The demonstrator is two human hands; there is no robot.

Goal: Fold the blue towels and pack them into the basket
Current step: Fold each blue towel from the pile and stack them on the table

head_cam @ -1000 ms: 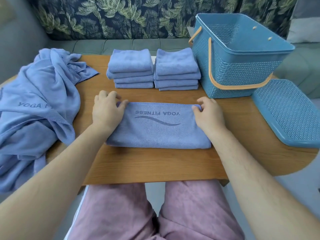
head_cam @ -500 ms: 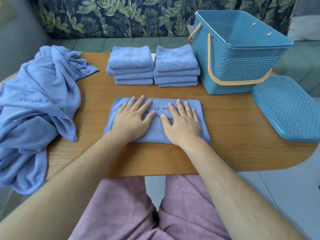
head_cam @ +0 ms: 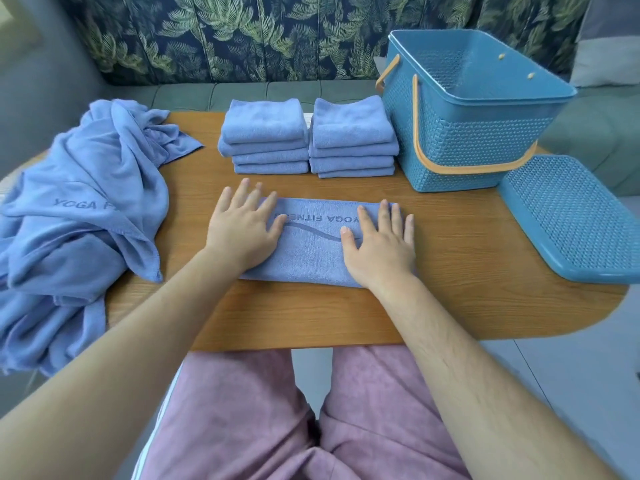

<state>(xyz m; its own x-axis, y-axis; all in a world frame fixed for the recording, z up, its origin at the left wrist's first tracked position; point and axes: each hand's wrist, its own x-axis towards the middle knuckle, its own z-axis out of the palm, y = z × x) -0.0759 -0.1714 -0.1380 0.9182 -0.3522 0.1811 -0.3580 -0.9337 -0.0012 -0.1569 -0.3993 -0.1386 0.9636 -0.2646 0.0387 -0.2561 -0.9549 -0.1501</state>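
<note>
A blue towel [head_cam: 311, 247] printed "YOGA FITNESS" lies folded into a long strip in the middle of the wooden table [head_cam: 467, 258]. My left hand [head_cam: 244, 226] presses flat on its left end and my right hand [head_cam: 379, 244] presses flat on its right end, fingers straight and spread. Behind it stand two stacks of folded blue towels, the left stack [head_cam: 265, 136] and the right stack [head_cam: 353, 136]. A heap of unfolded blue towels [head_cam: 76, 216] covers the table's left end. The blue basket [head_cam: 467, 109] with orange handles stands open at the back right.
The basket's blue perforated lid [head_cam: 575, 216] lies flat on the table's right end, overhanging the edge. A green sofa with leaf-print cushions [head_cam: 242, 36] runs behind the table. My knees in pink trousers [head_cam: 242, 410] are below the front edge.
My hands went from holding the strip's ends to pressing flat side by side in its middle, then slid apart to the two ends. The towel stays in place.
</note>
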